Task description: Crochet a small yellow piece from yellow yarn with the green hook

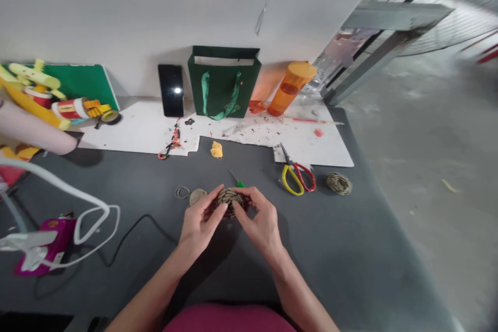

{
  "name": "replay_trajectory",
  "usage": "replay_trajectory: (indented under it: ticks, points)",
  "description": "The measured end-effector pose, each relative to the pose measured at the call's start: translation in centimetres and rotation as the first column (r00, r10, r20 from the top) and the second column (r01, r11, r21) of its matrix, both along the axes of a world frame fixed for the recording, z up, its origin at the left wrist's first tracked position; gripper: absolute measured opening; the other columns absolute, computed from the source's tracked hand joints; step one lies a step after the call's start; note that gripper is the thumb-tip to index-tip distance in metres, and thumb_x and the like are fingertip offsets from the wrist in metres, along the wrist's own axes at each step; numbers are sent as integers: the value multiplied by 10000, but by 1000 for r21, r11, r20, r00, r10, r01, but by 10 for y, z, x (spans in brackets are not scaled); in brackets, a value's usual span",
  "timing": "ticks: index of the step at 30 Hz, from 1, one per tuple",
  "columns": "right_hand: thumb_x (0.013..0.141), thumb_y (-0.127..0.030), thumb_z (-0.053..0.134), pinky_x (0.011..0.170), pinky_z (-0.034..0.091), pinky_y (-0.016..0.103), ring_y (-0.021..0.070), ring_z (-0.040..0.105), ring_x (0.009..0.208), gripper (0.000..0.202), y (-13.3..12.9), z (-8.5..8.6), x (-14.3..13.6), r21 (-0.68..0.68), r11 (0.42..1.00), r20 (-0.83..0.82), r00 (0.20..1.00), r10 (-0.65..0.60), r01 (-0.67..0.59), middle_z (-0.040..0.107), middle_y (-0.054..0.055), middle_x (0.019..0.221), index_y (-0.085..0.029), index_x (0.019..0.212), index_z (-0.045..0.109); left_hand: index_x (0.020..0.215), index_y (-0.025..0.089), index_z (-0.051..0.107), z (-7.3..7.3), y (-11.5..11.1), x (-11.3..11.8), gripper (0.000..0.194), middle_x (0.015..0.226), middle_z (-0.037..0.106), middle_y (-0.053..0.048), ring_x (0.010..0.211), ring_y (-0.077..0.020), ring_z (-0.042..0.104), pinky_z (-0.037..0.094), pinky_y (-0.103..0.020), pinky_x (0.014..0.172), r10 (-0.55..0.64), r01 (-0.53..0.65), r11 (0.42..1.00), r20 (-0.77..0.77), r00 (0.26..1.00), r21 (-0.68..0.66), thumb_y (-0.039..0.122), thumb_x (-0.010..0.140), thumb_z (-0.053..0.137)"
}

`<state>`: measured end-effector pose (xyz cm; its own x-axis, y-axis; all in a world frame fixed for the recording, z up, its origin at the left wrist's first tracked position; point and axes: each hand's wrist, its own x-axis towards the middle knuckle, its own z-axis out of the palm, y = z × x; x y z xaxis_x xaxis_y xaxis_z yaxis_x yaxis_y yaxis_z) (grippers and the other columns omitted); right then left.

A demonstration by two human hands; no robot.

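Note:
Both hands close around a round, grey-brown woven cord piece above the dark tabletop. My left hand grips its left side, thumb on the front. On the other side, my right hand holds it the same way. A dark reddish edge shows under the piece, mostly covered by fingers. Just beyond lies a thin tool with a green handle. Beside my left fingers are a flat beige disc and a small loop of thin cord. A similar coiled cord piece lies to the right.
Scissors with yellow and red handles lie right of my hands. A phone, a dark green paper bag and an orange bottle stand by the wall. White cable and a magenta box occupy the left.

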<state>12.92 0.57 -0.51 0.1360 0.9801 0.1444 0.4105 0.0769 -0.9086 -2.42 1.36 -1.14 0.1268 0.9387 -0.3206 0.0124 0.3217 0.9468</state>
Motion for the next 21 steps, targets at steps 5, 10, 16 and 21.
replay_trajectory:
  ticks: [5, 10, 16, 21]
  points:
    - [814, -270, 635, 659, 560, 285, 171, 677, 687, 196, -6, 4, 45, -37, 977, -10, 978, -209, 209, 763, 47, 848, -212, 966, 743, 1340, 187, 639, 11, -3, -2, 593, 1188, 744, -125, 1013, -269, 754, 674, -350, 748, 37, -36, 999, -38, 999, 32, 492, 835, 700]
    - [733, -449, 695, 665, 593, 347, 214, 711, 685, 368, -26, -18, 141, -68, 821, 16, 824, -567, 566, 787, 99, 829, -169, 969, 732, 1253, 196, 695, 12, -4, -4, 460, 1203, 744, -118, 1010, -271, 755, 686, -352, 740, 5, 9, 993, -117, 993, 114, 474, 889, 661]
    - [616, -449, 706, 582, 563, 342, 223, 677, 580, 310, -44, -45, 221, -108, 697, 150, 704, -694, 709, 738, 65, 618, -183, 771, 746, 1205, 230, 720, 7, -3, -7, 420, 1180, 762, -83, 989, -269, 762, 691, -362, 757, -37, 55, 991, -144, 989, 121, 487, 874, 688]
    - [639, -415, 679, 684, 560, 343, 210, 673, 667, 346, -42, -54, 239, -97, 682, 215, 684, -697, 725, 768, 68, 750, -173, 860, 792, 1188, 224, 719, 10, -4, -2, 432, 1182, 762, -86, 977, -263, 764, 691, -346, 741, -25, 44, 993, -163, 986, 113, 513, 869, 682]
